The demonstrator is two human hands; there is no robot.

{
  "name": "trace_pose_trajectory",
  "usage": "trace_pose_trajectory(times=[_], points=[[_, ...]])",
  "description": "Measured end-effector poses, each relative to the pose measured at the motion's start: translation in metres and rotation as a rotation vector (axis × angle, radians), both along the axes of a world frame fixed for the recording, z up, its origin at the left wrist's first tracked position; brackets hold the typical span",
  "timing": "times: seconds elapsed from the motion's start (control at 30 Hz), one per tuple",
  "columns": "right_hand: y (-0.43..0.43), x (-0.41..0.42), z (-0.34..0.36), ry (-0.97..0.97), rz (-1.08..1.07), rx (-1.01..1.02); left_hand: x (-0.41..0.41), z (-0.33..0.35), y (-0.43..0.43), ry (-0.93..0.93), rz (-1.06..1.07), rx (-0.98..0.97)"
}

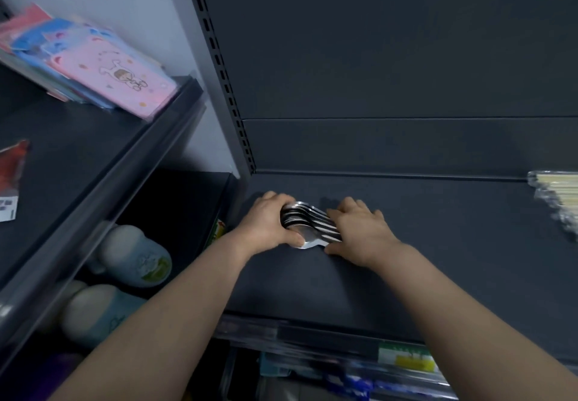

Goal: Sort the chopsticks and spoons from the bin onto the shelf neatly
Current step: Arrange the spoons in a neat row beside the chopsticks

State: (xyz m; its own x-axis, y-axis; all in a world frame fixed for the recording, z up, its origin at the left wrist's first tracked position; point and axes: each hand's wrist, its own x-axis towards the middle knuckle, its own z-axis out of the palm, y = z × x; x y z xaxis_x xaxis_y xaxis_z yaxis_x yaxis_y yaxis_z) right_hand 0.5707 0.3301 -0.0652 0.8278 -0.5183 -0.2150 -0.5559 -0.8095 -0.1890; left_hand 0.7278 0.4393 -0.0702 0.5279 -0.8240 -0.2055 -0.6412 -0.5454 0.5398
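A stack of several shiny metal spoons (305, 223) lies on the dark shelf (422, 244) near its left end. My left hand (266, 223) curls round the bowl ends of the stack. On the handle side, my right hand (359, 231) covers the spoon handles with its fingers bent over them. A clear plastic pack of pale chopsticks (558, 195) lies on the same shelf at the far right, partly cut off by the frame. The bin is out of view.
A slotted upright post (222, 72) bounds the shelf on the left. Beyond it, another shelf holds pink and blue packaged items (93, 65), with pale bottles (134, 259) on the level below. A price-tag rail (403, 355) runs along the shelf's front edge.
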Motion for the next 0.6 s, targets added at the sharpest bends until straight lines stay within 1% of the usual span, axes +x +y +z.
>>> trace_pose_trajectory(times=[0.1, 0.17, 0.23, 0.33, 0.6], points=[[0.001, -0.013, -0.006, -0.063, -0.065, -0.002, -0.013, -0.008, -0.001, 0.014, 0.021, -0.079], [0.000, -0.025, -0.013, -0.093, -0.103, -0.010, -0.027, -0.013, -0.005, -0.020, 0.010, -0.127], [-0.003, -0.038, -0.016, -0.109, -0.132, -0.071, -0.043, -0.015, -0.012, -0.069, -0.013, -0.158], [-0.011, -0.058, -0.017, -0.130, -0.175, -0.129, -0.066, -0.018, -0.024, -0.113, -0.037, -0.180], [-0.023, -0.111, -0.031, -0.201, -0.245, -0.169, -0.108, -0.024, -0.045, -0.119, -0.105, -0.217]])
